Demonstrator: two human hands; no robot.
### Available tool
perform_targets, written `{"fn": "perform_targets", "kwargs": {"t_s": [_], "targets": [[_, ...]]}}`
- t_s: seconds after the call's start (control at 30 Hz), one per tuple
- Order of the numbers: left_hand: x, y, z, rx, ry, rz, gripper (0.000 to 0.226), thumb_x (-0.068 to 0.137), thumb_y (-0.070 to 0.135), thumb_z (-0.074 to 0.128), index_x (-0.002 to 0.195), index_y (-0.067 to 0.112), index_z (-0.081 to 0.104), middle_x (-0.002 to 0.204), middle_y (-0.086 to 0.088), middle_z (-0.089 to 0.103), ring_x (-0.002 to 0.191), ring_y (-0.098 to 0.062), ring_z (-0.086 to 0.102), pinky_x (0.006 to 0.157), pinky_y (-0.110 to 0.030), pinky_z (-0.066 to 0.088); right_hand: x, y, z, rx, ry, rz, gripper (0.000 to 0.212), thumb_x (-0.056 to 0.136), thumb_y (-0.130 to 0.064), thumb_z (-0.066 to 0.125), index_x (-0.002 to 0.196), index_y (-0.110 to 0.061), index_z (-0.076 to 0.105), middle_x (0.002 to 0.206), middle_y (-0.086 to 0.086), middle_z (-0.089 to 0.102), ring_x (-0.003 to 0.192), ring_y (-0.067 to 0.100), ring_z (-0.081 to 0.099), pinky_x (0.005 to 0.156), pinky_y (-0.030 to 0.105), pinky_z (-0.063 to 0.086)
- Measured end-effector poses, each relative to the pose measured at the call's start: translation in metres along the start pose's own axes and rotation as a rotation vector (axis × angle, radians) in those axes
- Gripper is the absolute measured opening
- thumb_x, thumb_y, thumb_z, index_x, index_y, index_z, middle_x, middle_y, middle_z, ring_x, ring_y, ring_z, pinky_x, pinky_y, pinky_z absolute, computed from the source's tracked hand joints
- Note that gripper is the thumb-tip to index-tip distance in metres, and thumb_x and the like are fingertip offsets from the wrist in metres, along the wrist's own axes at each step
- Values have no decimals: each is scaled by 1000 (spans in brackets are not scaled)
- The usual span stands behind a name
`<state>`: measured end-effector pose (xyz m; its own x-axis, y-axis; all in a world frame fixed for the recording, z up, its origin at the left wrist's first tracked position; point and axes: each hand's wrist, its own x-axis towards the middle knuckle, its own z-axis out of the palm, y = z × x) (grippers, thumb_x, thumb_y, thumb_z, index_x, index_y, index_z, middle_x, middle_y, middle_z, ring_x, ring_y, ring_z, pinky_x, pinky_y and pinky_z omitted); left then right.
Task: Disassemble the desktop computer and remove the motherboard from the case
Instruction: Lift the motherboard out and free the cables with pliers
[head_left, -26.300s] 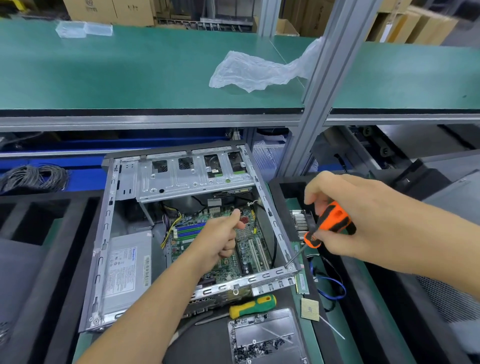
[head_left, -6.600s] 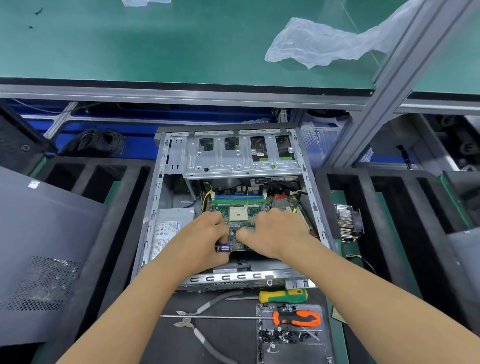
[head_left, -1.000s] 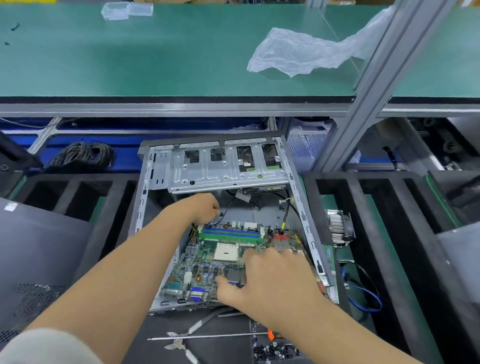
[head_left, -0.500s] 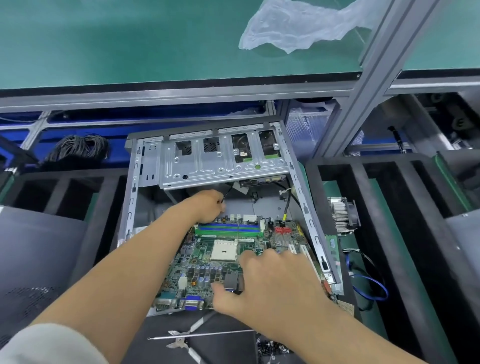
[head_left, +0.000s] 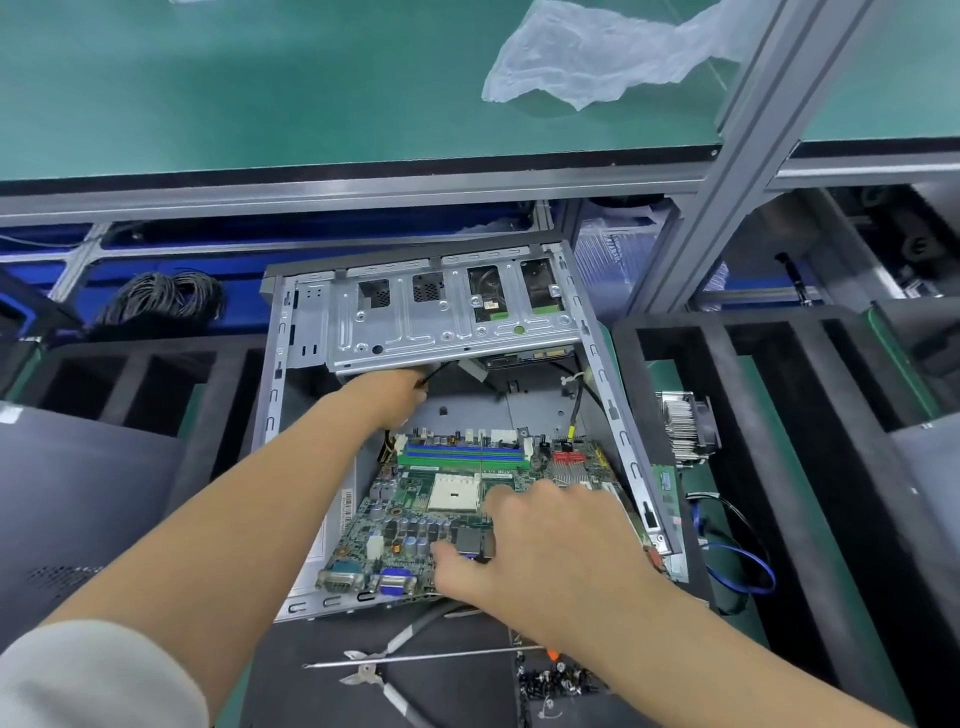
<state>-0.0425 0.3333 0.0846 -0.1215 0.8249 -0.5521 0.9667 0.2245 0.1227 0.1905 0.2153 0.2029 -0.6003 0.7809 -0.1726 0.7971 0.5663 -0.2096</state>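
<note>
Motherboard (head_left: 441, 499) under right fingers (head_left: 519, 501), inside case (head_left: 631, 467)

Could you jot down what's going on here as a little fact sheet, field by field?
Setting: green workbench, foam trays either side
Case: open metal computer case
Motherboard: green motherboard, tilted, near edge at the case opening
Left hand: left hand reaches deep under the drive cage, gripping a black cable
Right hand: right hand grips the board's near part
Tools: pliers, long screwdriver shaft, loose screws
</note>
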Motion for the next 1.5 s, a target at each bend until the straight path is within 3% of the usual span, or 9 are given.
{"fn": "perform_targets", "kwargs": {"t_s": [0.1, 0.27, 0.57, 0.67, 0.83, 0.97, 1.17, 1.3, 1.5], "targets": [[1, -5, 1, 82, -19, 27, 58, 102, 26, 43, 155, 25, 18, 158, -8, 28, 134, -31, 41, 104, -40, 40, 0, 0, -1, -20, -5, 8, 60, 77, -77, 30, 76, -19, 46, 54, -3, 30, 59, 26, 39, 49, 31, 22], [0, -7, -1, -22, -70, 93, 62, 103, 42, 38, 156, 31, 9, 163, -2, 15, 144, -29, 29, 115, -41, 29, 5, 1, -4, -17, 1, 33, 58, 79, -73, 27, 66, -19, 44, 53, -2, 33, 56, 25, 37, 51, 32, 25], [-38, -4, -18, -416, -138, 218, 55, 99, 56, 34, 144, 28, 46, 146, 7, 47, 129, -11, 46, 108, -29, 32, 36, 18, -29, 48, -141, 79, 61, 74, -64, 9, 71, -18, 48, 70, 4, 42, 64, 24, 39, 51, 30, 21], [-58, -7, -23, -750, -60, 276, 51, 99, 56, 34, 129, 25, 60, 113, 18, 69, 97, 3, 63, 92, -22, 49, 49, 29, -51, 183, -197, 165, 48, 82, -61, 22, 60, -20, 34, 65, 2, 40, 61, 22, 40, 52, 29, 29], [-76, -20, -25, -1340, 145, 243, 46, 97, 53, 44, 108, 18, 71, 113, -6, 72, 107, -22, 68, 97, -39, 48, 57, 39, -77, 324, -188, 227, 47, 89, -55, 23, 63, -17, 36, 67, 5, 48, 60, 20, 42, 54, 31, 28], [-97, -20, -18, -1396, 307, 276, 55, 85, 69, 43, 104, 29, 75, 116, -2, 71, 113, -17, 65, 97, -38, 46, 57, 38, -97, 359, -125, 266, 49, 92, -57, 27, 65, -18, 31, 59, 2, 38, 55, 21, 32, 54, 31, 24], [-123, 0, -11, -1350, 512, 258, 31, 92, 56, 52, 100, 35, 74, 106, 7, 73, 100, -6, 66, 95, -33, 45, 48, 35, -123, 384, -44, 224, 55, 93, -60, 28, 54, -21, 30, 40, -6, 28, 36, 14, 25, 52, 31, 20], [-137, 7, -7, -1371, 640, 237, 32, 95, 48, 55, 123, 33, 61, 107, 10, 70, 104, -7, 64, 99, -33, 47, 36, 34, -141, 509, 33, 226, 53, 90, -63, 34, 56, -22, 36, 33, -10, 27, 26, 12, 20, 49, 29, 21], [-148, 18, 7, -1498, 664, 84, 69, 92, 54, 56, 150, 38, 22, 150, 1, 39, 131, -16, 46, 105, -41, 44, 18, 47, -148, 706, 131, 215, 53, 84, -64, 37, 48, -25, 39, 36, -11, 29, 30, 10, 24, 49, 32, 22]]}}
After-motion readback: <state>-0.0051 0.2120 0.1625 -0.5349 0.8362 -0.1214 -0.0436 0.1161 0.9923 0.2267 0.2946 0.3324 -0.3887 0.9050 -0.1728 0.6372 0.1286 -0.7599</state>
